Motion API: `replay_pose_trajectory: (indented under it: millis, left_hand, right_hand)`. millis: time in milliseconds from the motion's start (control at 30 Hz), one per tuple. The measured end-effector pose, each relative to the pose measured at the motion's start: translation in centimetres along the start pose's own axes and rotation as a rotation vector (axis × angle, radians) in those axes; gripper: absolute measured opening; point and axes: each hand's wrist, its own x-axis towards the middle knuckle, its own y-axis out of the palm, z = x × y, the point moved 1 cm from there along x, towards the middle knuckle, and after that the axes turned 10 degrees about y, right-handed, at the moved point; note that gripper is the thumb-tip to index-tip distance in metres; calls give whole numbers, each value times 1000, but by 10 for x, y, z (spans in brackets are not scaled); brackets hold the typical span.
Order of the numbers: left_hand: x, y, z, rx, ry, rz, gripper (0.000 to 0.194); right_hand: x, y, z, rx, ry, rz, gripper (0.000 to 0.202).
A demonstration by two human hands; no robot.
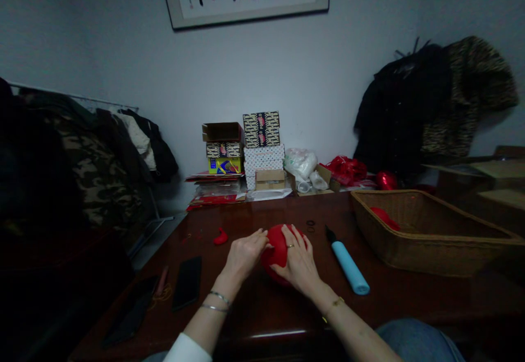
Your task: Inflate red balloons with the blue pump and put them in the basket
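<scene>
A round, inflated red balloon (278, 250) is held just above or on the brown table, in front of me. My left hand (247, 254) has its fingers pinched at the balloon's upper left side; its neck, if there, is hidden by the fingers. Across the balloon's right side my right hand (296, 258) is spread and gripping, a ring on one finger. To the right lies a light blue balloon pump (350, 266) with a black nozzle. A limp red balloon (220, 237) rests on the table to the left.
A wicker basket (435, 252) with something red inside stands at the right. Two dark flat devices, one a phone (187, 282), lie on the left. Small dark rings (310, 226) sit beyond the balloon. Stacked boxes (264, 157) and bags line the back wall.
</scene>
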Motion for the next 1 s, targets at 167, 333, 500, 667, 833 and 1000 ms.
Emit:
replay_pose_trajectory:
  millis: [167,333,500,667,833,1000]
  left_hand:
    - [-4,6,-16,-123,141,55,16]
    - [-12,15,-11,-379,-139,-7,16]
    - [-20,23,4,-366,-352,-240,17]
    - [-26,30,7,-253,-348,-355,10]
    - [-33,32,2,-171,-368,-333,8]
    - [-39,25,0,-197,-394,-198,11]
  right_hand:
    - [4,-3,-5,208,-23,163,92]
    - [3,-12,-11,341,-10,159,84]
    - [-9,-3,-7,337,97,-45,59]
    - [-27,13,13,293,30,-88,58]
    - [-32,16,29,98,-38,-55,88]
    - [-22,14,25,229,136,-4,71]
